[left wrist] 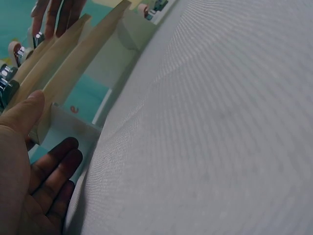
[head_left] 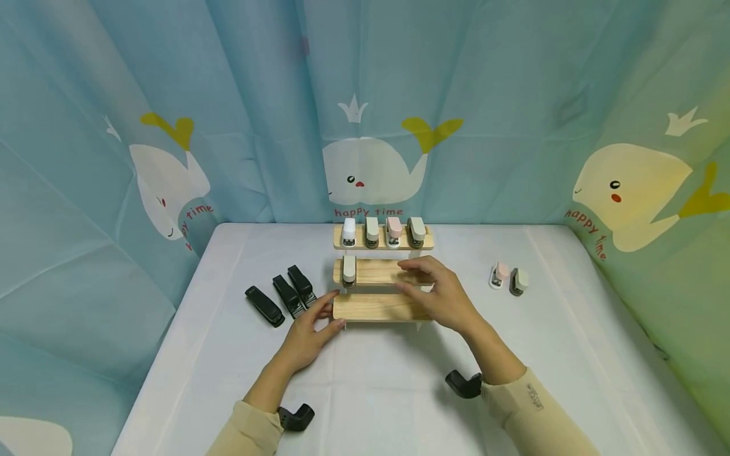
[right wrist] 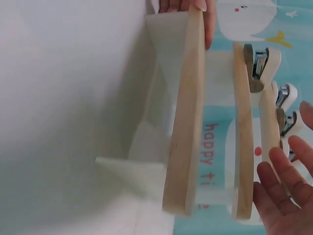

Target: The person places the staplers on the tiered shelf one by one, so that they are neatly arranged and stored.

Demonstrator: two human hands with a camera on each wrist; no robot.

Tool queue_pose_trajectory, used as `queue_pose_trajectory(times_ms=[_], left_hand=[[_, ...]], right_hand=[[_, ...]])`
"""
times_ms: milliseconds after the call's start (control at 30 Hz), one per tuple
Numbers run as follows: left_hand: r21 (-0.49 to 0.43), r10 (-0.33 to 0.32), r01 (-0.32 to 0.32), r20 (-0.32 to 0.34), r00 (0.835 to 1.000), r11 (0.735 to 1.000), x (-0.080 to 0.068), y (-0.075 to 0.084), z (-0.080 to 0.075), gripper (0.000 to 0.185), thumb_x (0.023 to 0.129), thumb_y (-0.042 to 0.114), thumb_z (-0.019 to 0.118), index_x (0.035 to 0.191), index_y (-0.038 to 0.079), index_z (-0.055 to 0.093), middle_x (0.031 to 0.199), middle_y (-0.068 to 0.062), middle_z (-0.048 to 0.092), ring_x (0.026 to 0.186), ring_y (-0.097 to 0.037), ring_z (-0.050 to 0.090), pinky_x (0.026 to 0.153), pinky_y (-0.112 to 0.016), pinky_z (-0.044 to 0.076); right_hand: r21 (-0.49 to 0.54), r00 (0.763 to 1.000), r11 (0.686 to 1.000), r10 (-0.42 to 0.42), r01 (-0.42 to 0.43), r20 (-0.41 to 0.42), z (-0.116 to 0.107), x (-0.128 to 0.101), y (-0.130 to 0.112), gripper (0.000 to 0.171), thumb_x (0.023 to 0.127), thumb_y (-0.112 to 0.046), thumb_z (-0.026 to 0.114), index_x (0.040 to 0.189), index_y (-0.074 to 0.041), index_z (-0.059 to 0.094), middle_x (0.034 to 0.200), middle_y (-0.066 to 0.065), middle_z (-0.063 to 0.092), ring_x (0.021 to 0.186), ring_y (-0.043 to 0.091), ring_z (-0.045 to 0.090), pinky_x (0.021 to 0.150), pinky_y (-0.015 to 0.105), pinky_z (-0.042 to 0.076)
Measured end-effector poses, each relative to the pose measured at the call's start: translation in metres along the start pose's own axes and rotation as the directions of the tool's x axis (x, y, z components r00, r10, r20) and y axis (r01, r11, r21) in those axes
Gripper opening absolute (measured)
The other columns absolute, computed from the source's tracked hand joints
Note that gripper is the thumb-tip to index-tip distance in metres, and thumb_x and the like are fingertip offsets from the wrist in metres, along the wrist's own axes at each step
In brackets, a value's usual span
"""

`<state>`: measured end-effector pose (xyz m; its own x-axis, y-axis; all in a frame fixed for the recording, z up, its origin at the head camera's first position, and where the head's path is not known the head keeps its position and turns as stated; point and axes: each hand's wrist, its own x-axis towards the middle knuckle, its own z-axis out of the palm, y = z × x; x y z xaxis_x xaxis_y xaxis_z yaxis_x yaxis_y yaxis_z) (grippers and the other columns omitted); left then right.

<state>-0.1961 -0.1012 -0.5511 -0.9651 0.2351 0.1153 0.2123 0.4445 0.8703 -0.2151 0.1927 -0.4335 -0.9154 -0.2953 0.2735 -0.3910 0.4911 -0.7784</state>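
Observation:
A three-tier wooden rack (head_left: 382, 308) with clear supports stands mid-table. My left hand (head_left: 307, 339) holds the left end of its lowest board (right wrist: 188, 112), thumb in front and a finger behind. Over the right part of the middle board (head_left: 376, 272) hovers my right hand (head_left: 441, 294), fingers spread and holding nothing. At that board's left end sits a pale mini stapler (head_left: 349, 271). Along the top board stand a white mini stapler (head_left: 349, 232), a grey-green one (head_left: 372, 232), a pink one (head_left: 393, 232) and another grey-green one (head_left: 416, 232).
Three black staplers (head_left: 265, 306) lie left of the rack, near my left hand. On the right of the white table (head_left: 570, 354) are a pink mini stapler (head_left: 499, 275) and a grey-green mini stapler (head_left: 519, 282). A whale-print curtain (head_left: 485, 183) hangs behind the table.

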Motion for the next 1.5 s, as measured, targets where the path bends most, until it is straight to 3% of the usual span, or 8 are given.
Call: queue_pose_trajectory(times_ms=[167, 300, 433, 633, 833, 967, 1233, 1500], left_hand=[[0.006, -0.009, 0.009, 0.000, 1.000, 1.000, 0.000, -0.001, 0.000, 0.064, 0.086, 0.059, 0.062, 0.144, 0.046, 0.038, 0.114, 0.017, 0.064, 0.113, -0.006, 0.059, 0.101, -0.048, 0.042], [0.010, -0.005, 0.005, 0.000, 1.000, 1.000, 0.000, -0.001, 0.000, 0.066, 0.085, 0.060, 0.062, 0.145, 0.044, 0.038, 0.115, 0.017, 0.064, 0.114, -0.008, 0.059, 0.101, -0.050, 0.041], [0.001, 0.006, -0.006, 0.002, 1.000, 1.000, 0.001, -0.002, 0.000, 0.066, 0.086, 0.060, 0.062, 0.145, 0.043, 0.038, 0.115, 0.017, 0.064, 0.114, -0.009, 0.059, 0.102, -0.050, 0.041], [-0.014, 0.005, -0.005, 0.004, 1.000, 1.000, 0.001, -0.001, 0.000, 0.064, 0.087, 0.056, 0.063, 0.144, 0.045, 0.038, 0.115, 0.018, 0.064, 0.113, -0.007, 0.059, 0.102, -0.049, 0.041], [-0.017, 0.012, -0.012, 0.001, 1.000, 1.000, 0.001, -0.001, -0.001, 0.060, 0.087, 0.054, 0.064, 0.142, 0.049, 0.038, 0.115, 0.016, 0.064, 0.113, -0.007, 0.059, 0.100, -0.048, 0.042], [-0.012, 0.008, -0.008, 0.001, 1.000, 1.000, 0.002, -0.001, 0.000, 0.060, 0.087, 0.055, 0.064, 0.141, 0.050, 0.038, 0.116, 0.016, 0.064, 0.113, -0.006, 0.059, 0.100, -0.046, 0.042], [-0.004, -0.014, 0.014, 0.014, 1.000, 1.000, 0.003, -0.001, 0.000, 0.062, 0.086, 0.058, 0.062, 0.142, 0.050, 0.037, 0.118, 0.015, 0.063, 0.116, -0.007, 0.058, 0.103, -0.046, 0.041], [-0.014, -0.010, 0.010, 0.016, 1.000, 1.000, 0.002, -0.001, -0.001, 0.062, 0.087, 0.056, 0.063, 0.143, 0.048, 0.038, 0.117, 0.016, 0.063, 0.115, -0.005, 0.058, 0.102, -0.045, 0.042]], right_hand=[[-0.049, 1.000, 0.999, 0.009, -0.010, -0.029, -0.009, -0.006, 0.006, 0.042, 0.088, -0.038, 0.071, 0.124, -0.017, 0.063, 0.119, 0.000, 0.063, 0.105, 0.018, 0.059, 0.082, 0.029, 0.047], [-0.043, 0.999, 0.999, 0.019, -0.022, -0.048, -0.015, -0.010, 0.013, 0.041, 0.088, -0.036, 0.071, 0.123, -0.018, 0.063, 0.116, -0.001, 0.063, 0.106, 0.015, 0.058, 0.083, 0.022, 0.045], [-0.048, 0.997, 0.999, 0.017, -0.020, -0.074, -0.020, -0.013, 0.019, 0.037, 0.088, -0.030, 0.072, 0.123, -0.018, 0.064, 0.119, -0.001, 0.064, 0.113, 0.015, 0.057, 0.091, 0.025, 0.045], [-0.088, 0.996, 0.995, 0.035, -0.042, -0.079, -0.030, -0.018, 0.010, 0.036, 0.090, -0.016, 0.070, 0.124, -0.008, 0.062, 0.125, 0.010, 0.061, 0.119, 0.027, 0.055, 0.100, 0.044, 0.042], [-0.111, 0.993, 0.989, 0.090, -0.099, -0.077, -0.041, -0.020, 0.038, 0.039, 0.090, -0.032, 0.069, 0.126, -0.021, 0.060, 0.127, 0.000, 0.059, 0.119, 0.021, 0.052, 0.098, 0.042, 0.040], [-0.133, 0.991, 0.984, 0.108, -0.117, -0.076, -0.048, -0.022, 0.047, 0.040, 0.089, -0.037, 0.069, 0.126, -0.025, 0.059, 0.127, 0.000, 0.059, 0.119, 0.021, 0.052, 0.098, 0.041, 0.040], [-0.250, 0.988, 0.957, 0.137, -0.151, -0.072, -0.062, -0.025, 0.063, 0.050, 0.089, -0.042, 0.068, 0.132, -0.019, 0.057, 0.127, 0.007, 0.058, 0.120, 0.031, 0.052, 0.095, 0.054, 0.042], [-0.307, 0.990, 0.942, 0.119, -0.135, -0.071, -0.075, -0.025, 0.077, 0.054, 0.090, -0.035, 0.069, 0.134, -0.008, 0.054, 0.128, 0.015, 0.056, 0.120, 0.036, 0.051, 0.093, 0.055, 0.041]])
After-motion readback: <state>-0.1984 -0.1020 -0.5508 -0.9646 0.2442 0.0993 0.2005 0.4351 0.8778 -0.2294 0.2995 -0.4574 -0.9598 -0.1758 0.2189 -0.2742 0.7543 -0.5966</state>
